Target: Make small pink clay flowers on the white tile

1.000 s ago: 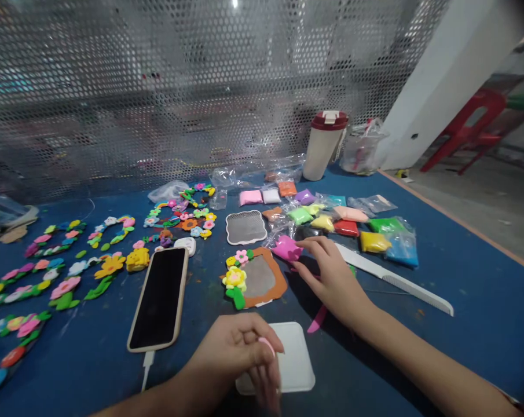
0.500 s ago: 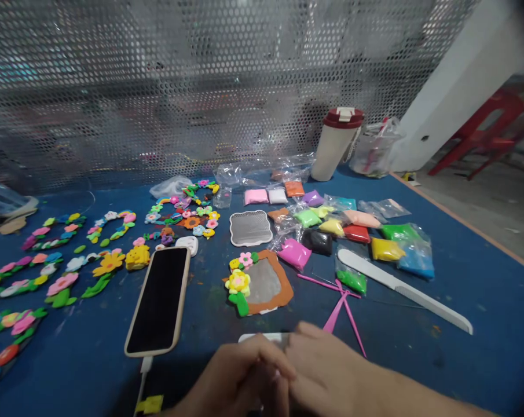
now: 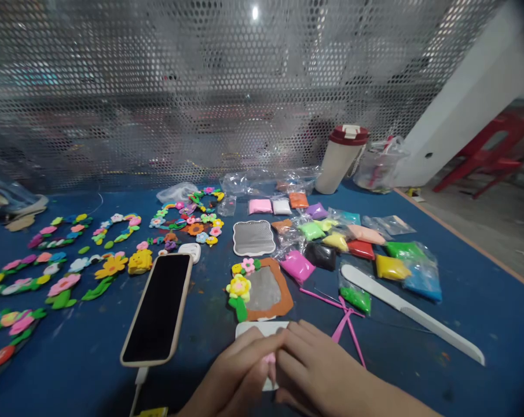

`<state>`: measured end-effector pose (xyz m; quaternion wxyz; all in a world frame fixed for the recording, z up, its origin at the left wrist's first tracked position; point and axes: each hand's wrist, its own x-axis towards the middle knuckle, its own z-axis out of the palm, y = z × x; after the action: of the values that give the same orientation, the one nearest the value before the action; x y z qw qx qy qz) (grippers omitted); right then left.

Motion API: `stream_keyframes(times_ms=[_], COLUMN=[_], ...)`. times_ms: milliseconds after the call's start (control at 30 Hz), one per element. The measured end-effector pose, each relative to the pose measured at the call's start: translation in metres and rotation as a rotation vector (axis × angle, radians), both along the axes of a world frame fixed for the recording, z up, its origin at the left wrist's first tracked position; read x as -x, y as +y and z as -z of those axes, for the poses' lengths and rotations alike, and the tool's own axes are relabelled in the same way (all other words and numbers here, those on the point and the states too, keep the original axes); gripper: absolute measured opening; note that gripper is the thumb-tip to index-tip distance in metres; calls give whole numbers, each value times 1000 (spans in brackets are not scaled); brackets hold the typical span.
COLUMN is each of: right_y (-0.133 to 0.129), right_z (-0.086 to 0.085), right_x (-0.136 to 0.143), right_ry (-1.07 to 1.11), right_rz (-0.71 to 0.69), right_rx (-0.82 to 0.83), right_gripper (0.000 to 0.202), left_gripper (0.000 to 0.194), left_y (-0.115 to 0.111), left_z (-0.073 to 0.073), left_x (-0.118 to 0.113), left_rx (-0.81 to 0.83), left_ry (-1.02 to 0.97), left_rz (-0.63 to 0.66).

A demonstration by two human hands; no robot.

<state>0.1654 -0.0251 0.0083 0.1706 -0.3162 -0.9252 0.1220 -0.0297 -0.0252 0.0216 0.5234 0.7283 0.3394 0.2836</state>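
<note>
In the lower centre of the frame, my left hand point(image 3: 244, 362) and my right hand point(image 3: 311, 362) come together over the white board point(image 3: 255, 330). The fingers of my left hand are bent and closed on a small piece of pink clay point(image 3: 269, 359); those of my right hand are curled against it, but whether they also grip, I cannot tell. The shape of this piece is mostly hidden.

Just above my hands lies the brown-bordered mirror point(image 3: 283, 298), and I judge it about half decorated. On its left side and upper left corner there are already a puffy yellow flower point(image 3: 238, 288), a pink flower point(image 3: 248, 265) and smooth green leaves point(image 3: 241, 310). The right side and the bottom have only the flat brown band, a little uneven, with a bit of white showing under the lower edge. The pink piece is not yet on it, as I see.

Higher up, the mirror with white wavy rim point(image 3: 253, 238) has no clay at all. At centre right, soft clay lies in shiny plastic packets point(image 3: 297, 266), near the slim, hard pink tools point(image 3: 340, 328)
</note>
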Motion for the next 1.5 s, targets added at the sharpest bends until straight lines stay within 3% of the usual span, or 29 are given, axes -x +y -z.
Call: stream_keyframes(times_ms=[167, 300, 400, 500, 600, 800, 933, 1267, 1500], right_y=[9, 9, 6, 4, 7, 13, 11, 15, 15], right_z=[7, -4, -16, -21, -20, -8, 0, -3, -7], right_x=[0, -7, -8, -3, 3, 2, -1, -13, -17], right_ry=[28, 96, 319, 490, 593, 698, 716, 703, 626], right_rz=[-1, 4, 105, 157, 182, 270, 323, 132, 121], right_rx=[-131, 171, 411, 421, 390, 454, 524, 416, 336], right_gripper=[19, 33, 44, 24, 6, 11, 13, 13, 13], left_gripper=[31, 28, 46, 57, 58, 58, 46, 32, 29], left_y=[-2, 1, 1, 0, 0, 4, 9, 13, 11], left_z=[2, 0, -4, -5, -4, 3, 5, 3, 1], left_x=[-10, -22, -29, -36, -40, -36, -34, -36, -38], left_rx=[370, 559, 559, 539, 520, 516, 549, 542, 493], left_ry=[33, -3, 19, -9, -71, -133, -161, -88, -14], left_rz=[-107, -268, -201, -209, -262, -270, -286, -261, -198])
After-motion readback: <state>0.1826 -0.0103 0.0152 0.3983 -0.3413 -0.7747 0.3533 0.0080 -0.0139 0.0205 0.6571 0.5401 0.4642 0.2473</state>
